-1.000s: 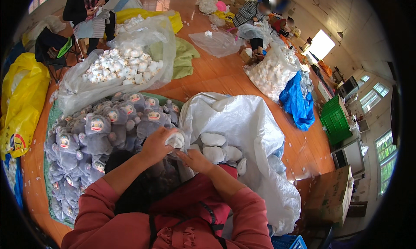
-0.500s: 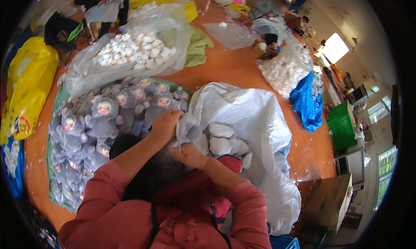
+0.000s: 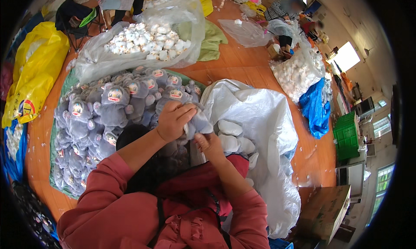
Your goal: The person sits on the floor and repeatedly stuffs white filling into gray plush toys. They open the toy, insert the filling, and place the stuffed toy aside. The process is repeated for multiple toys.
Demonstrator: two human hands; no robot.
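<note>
Both hands close on a grey plush toy (image 3: 201, 122), held up between the heap of toys and the white sack. My left hand (image 3: 175, 121) grips its upper left side, fingers bent over it. Below and to the right, my right hand (image 3: 211, 145) pinches its lower edge. Whether the toy has a face cannot be seen from here. Many grey plush toys with painted faces (image 3: 115, 95) lie heaped on a green sheet to the left. White stuffed pieces (image 3: 229, 127) sit inside the open white woven sack (image 3: 273, 132) on the right.
A clear plastic bag (image 3: 86, 67) of small white pieces lies beyond the heap. Yellow sacks (image 3: 37, 75) stand at far left. At right are a blue bag (image 3: 315, 110), a green crate (image 3: 346, 136) and a cardboard box (image 3: 323, 210). People (image 3: 281, 9) sit in the background.
The whole view has shifted, moving the heap and bags rightward in the picture. Both hands still hold the plush toy, and my left hand's fingers now show more spread across it.
</note>
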